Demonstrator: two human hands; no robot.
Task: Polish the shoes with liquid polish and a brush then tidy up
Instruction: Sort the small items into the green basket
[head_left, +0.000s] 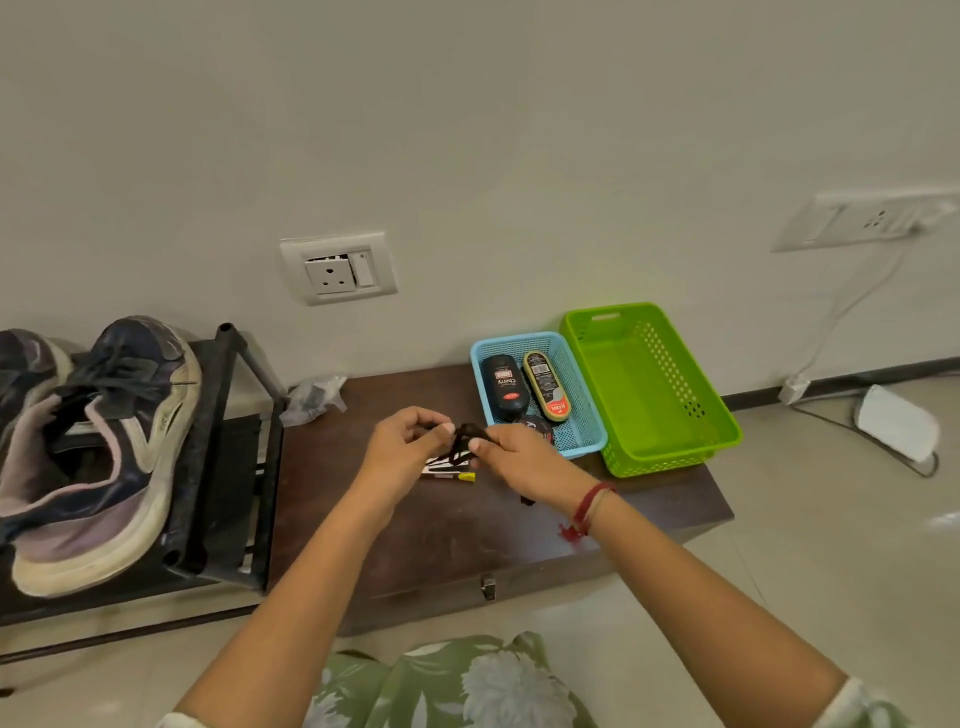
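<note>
Both hands are engaged on one item. The left hand (410, 441) and right hand (511, 457) meet over the chest (415, 525), each pinching a tangled dark cord (464, 435) between thumb and fingertips. It may be a lace, though blur prevents a firm call. Neither hand is free.

Directly beneath the hands lies a small packet (448, 471) with a yellow tip. Just beyond the right hand sits the blue basket (514, 339), holding a black polish bottle (504, 387) and a tan applicator (544, 384) side by side. A round tin (537, 427) lies at its near end, partly hidden by the right fingers. The green basket (649, 374) stands against it, further right, with nothing seen inside. Well to the left of the left hand, the shoes (104, 441) rest on a rack (228, 467); a crumpled bag (314, 397) lies between rack and hands.

Assessment: bottle and applicator are in the basket, not in hand, and the shoes are beyond reach of either hand. Their surface looks worn and dull – whether polish has gone on cannot be read. Either polishing is not yet begun or only tidying remains – the view does not settle which
</note>
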